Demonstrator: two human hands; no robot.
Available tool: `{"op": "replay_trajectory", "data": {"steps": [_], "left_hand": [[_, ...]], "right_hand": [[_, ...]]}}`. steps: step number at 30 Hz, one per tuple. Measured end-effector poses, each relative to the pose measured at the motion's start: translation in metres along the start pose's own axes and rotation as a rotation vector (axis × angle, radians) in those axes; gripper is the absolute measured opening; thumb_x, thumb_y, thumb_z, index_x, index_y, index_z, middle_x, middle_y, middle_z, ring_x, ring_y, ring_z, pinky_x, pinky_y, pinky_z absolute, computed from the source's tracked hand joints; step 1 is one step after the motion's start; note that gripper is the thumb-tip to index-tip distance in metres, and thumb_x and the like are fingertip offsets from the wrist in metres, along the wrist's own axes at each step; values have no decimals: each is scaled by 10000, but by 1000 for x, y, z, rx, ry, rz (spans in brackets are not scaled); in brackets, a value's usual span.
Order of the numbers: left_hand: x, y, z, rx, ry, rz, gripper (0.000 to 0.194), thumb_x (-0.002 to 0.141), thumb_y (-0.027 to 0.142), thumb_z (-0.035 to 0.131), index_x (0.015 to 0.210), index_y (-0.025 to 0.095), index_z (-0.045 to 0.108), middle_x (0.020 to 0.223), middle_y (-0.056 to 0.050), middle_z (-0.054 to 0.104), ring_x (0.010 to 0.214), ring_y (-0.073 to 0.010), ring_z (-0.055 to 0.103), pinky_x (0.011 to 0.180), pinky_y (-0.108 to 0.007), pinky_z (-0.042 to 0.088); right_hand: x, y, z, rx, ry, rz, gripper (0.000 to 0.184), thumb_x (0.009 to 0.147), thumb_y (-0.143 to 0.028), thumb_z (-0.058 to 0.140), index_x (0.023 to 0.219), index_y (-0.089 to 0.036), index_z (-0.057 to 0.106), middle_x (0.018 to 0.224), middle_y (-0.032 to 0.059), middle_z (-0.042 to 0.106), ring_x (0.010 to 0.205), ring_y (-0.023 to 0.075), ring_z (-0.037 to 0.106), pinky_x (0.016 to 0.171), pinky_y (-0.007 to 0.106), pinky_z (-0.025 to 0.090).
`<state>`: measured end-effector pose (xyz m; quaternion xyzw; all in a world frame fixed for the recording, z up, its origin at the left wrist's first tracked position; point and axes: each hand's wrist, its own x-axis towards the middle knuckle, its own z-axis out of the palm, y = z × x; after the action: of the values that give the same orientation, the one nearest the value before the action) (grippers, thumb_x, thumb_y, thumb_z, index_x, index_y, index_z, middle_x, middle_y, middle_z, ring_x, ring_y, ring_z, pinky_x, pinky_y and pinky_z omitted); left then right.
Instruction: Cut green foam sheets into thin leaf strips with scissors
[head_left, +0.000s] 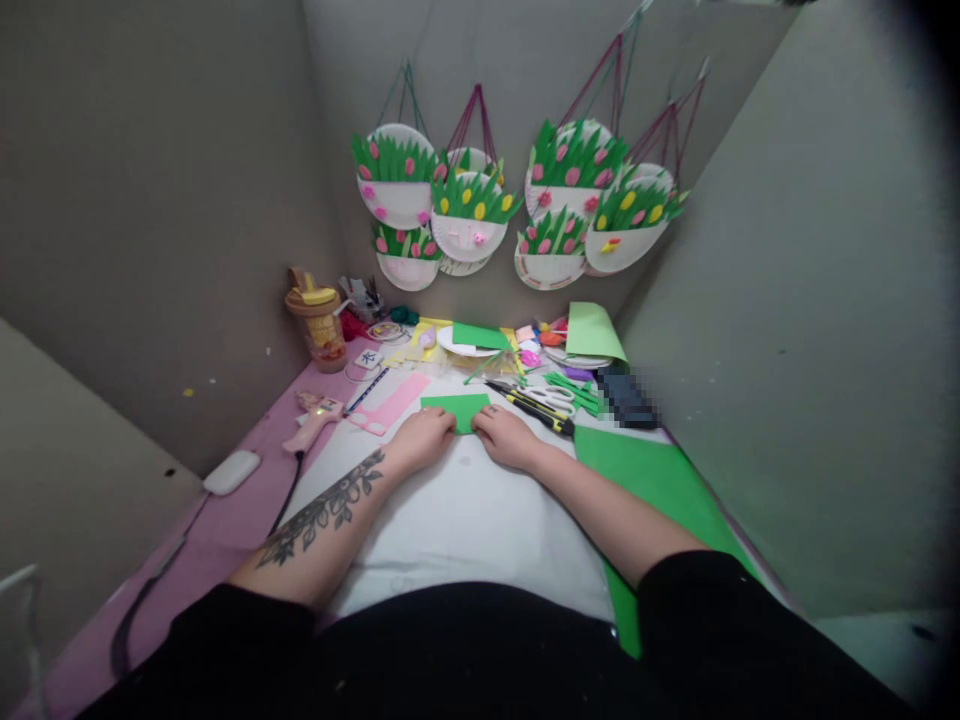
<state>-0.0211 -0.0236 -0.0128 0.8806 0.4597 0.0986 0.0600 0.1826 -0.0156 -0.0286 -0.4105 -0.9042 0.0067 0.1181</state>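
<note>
A small green paper rectangle point(455, 406) lies on a white sheet point(465, 520) in front of me. My left hand point(421, 438) grips its near left edge with curled fingers. My right hand point(506, 435) presses on its near right edge, fingers bent over the paper. Both forearms rest on the white sheet.
A pink glue gun point(313, 420) and a pink strip point(390, 405) lie to the left. Scissors point(551, 396), a yellow-black knife point(534, 405) and green scraps lie to the right, above a large green sheet point(660, 490). A lidded cup point(319, 320) stands at the back left. Paper-plate flower baskets point(480, 210) hang on the wall.
</note>
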Motion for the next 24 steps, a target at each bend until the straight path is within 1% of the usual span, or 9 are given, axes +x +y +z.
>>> {"op": "replay_trajectory", "data": {"steps": [6, 16, 24], "left_hand": [[-1, 0, -1, -14, -9, 5, 174, 837, 205, 451, 919, 179, 603, 899, -79, 596, 895, -209, 541, 793, -307, 413], [0, -3, 4, 0, 4, 10, 196, 831, 173, 426, 912, 183, 604, 885, -73, 598, 879, -208, 548, 779, -306, 414], [-1, -2, 2, -9, 7, 17, 189, 832, 161, 432, 921, 185, 597, 900, -68, 606, 894, -205, 551, 782, -305, 413]], "right_hand": [[-1, -1, -3, 6, 4, 17, 172, 850, -122, 431, 925, -172, 577, 889, 70, 557, 864, 193, 466, 764, 294, 360], [0, -1, 0, 34, -8, 4, 171, 848, -112, 432, 928, -166, 573, 886, 70, 547, 869, 191, 454, 774, 292, 352], [0, -1, -1, 51, 11, 1, 167, 844, -110, 440, 917, -172, 577, 882, 67, 553, 881, 190, 462, 768, 288, 357]]}}
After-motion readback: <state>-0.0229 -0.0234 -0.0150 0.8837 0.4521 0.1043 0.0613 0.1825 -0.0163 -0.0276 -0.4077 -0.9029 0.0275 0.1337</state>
